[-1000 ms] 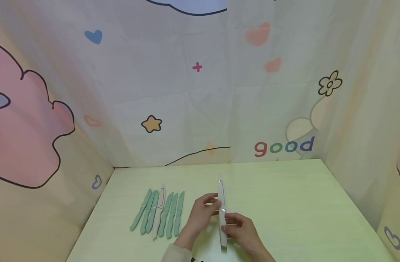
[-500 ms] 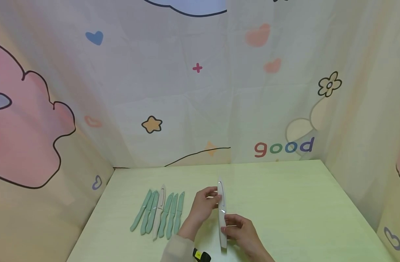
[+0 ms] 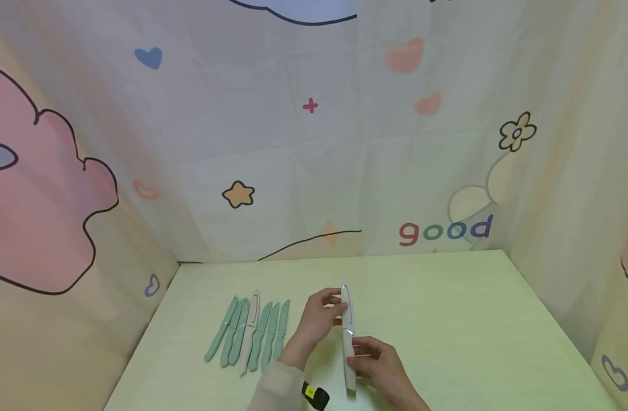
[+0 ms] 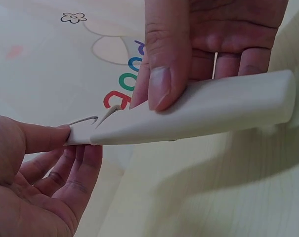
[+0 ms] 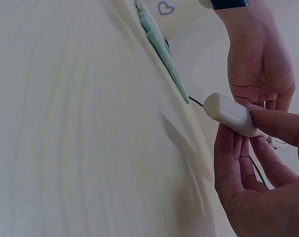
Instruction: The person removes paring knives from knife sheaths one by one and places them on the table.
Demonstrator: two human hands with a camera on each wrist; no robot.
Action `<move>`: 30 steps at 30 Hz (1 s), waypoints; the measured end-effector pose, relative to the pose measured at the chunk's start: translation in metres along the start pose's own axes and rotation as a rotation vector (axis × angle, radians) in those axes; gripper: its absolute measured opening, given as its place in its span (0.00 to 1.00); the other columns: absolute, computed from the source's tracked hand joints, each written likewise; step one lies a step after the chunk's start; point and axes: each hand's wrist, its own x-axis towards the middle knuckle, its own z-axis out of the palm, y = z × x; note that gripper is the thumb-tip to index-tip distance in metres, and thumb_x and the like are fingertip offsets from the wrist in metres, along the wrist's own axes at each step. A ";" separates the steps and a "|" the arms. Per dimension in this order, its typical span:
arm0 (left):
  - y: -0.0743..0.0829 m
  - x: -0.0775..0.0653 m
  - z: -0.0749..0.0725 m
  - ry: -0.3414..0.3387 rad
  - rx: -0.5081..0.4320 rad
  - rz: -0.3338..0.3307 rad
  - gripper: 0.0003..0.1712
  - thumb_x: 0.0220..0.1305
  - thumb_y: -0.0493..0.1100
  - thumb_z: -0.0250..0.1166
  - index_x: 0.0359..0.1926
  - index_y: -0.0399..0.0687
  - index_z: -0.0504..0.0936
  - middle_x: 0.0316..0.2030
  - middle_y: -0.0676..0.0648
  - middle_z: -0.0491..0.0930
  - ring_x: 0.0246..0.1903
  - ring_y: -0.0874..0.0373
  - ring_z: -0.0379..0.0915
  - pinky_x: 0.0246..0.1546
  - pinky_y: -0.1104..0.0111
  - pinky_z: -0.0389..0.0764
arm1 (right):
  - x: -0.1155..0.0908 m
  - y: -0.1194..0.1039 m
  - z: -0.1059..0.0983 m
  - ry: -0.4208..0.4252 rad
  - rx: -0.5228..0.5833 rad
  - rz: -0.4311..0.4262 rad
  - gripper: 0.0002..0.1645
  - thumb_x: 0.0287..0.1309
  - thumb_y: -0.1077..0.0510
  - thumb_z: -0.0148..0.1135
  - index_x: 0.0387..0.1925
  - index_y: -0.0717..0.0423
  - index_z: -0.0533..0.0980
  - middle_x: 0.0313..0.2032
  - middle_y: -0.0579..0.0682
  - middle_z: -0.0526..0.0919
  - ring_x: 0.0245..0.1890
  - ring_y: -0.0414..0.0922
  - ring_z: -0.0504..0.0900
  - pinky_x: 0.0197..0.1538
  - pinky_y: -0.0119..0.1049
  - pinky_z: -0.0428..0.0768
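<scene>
A white knife (image 3: 349, 374) in a pale sheath (image 3: 347, 302) is held lengthwise over the table, its tip end pointing away. My left hand (image 3: 316, 321) pinches the sheath between thumb and fingers from the left. From the right, my right hand (image 3: 382, 365) grips the handle, thumb on top. In the left wrist view the smooth handle (image 4: 223, 106) tilts up at its butt and casts a shadow beneath. Seen from the right wrist, the handle's rounded butt (image 5: 221, 108) faces the camera and most of the sheath is hidden behind my fingers.
To the left, several green knives (image 3: 260, 342) lie side by side on the pale table (image 3: 447, 319), with another white knife (image 3: 247, 348) among them. A printed curtain (image 3: 293, 142) encloses the back and sides. A black band (image 3: 315, 395) sits at my left wrist.
My left hand has slid a little forward along the sheath, toward the tip. The right hand keeps its grip on the handle nearly unmoved. The black wristband has come further into view.
</scene>
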 end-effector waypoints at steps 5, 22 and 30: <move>0.003 -0.002 0.001 -0.013 -0.010 0.021 0.16 0.64 0.36 0.64 0.53 0.44 0.79 0.40 0.41 0.77 0.35 0.53 0.77 0.35 0.60 0.87 | -0.002 0.000 -0.001 -0.003 0.012 0.004 0.29 0.52 0.64 0.69 0.56 0.67 0.73 0.43 0.59 0.82 0.39 0.50 0.81 0.41 0.44 0.86; 0.004 0.001 -0.002 -0.007 0.003 0.002 0.15 0.63 0.36 0.65 0.51 0.48 0.81 0.40 0.43 0.77 0.34 0.54 0.77 0.33 0.63 0.87 | -0.007 -0.010 0.001 -0.053 0.026 0.037 0.29 0.56 0.65 0.66 0.58 0.68 0.69 0.44 0.63 0.81 0.36 0.54 0.82 0.37 0.51 0.87; 0.003 0.002 -0.004 -0.010 -0.001 -0.001 0.15 0.62 0.35 0.65 0.51 0.45 0.81 0.39 0.42 0.77 0.33 0.53 0.78 0.31 0.63 0.87 | 0.000 0.004 -0.002 -0.078 0.039 0.031 0.30 0.56 0.66 0.66 0.59 0.68 0.68 0.46 0.64 0.83 0.38 0.54 0.82 0.36 0.52 0.87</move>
